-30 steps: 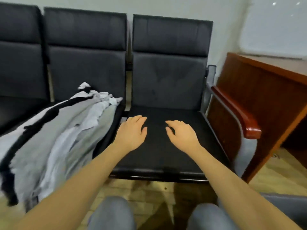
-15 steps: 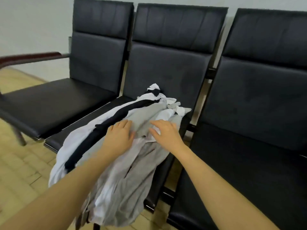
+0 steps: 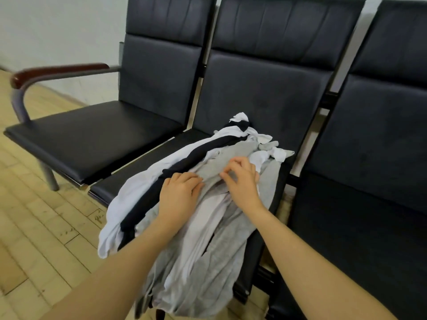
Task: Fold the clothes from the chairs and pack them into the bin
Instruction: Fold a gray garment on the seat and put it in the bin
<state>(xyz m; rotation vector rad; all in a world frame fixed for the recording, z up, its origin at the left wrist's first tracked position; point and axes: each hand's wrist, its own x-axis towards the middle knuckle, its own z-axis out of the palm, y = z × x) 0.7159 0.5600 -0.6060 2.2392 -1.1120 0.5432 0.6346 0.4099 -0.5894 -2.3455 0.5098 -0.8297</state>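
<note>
A heap of grey, white and black clothes [image 3: 198,250] lies on the middle black chair [image 3: 261,93] and hangs over its front edge. My left hand [image 3: 179,192] rests on top of the heap with its fingers curling into the grey cloth. My right hand [image 3: 242,181] is just to its right, fingertips bent and pinching a grey garment [image 3: 215,167] near the top of the pile. No bin is in view.
The left black chair [image 3: 92,132] has a bare seat and a brown wooden armrest [image 3: 55,70]. The right black chair [image 3: 369,158] is bare too. Light wooden floor [image 3: 34,239] spreads out at the lower left.
The view swung left from the right chair to the middle one. Both hands left the bare seat, came down on the clothes pile, and their fingers now curl into the grey cloth.
</note>
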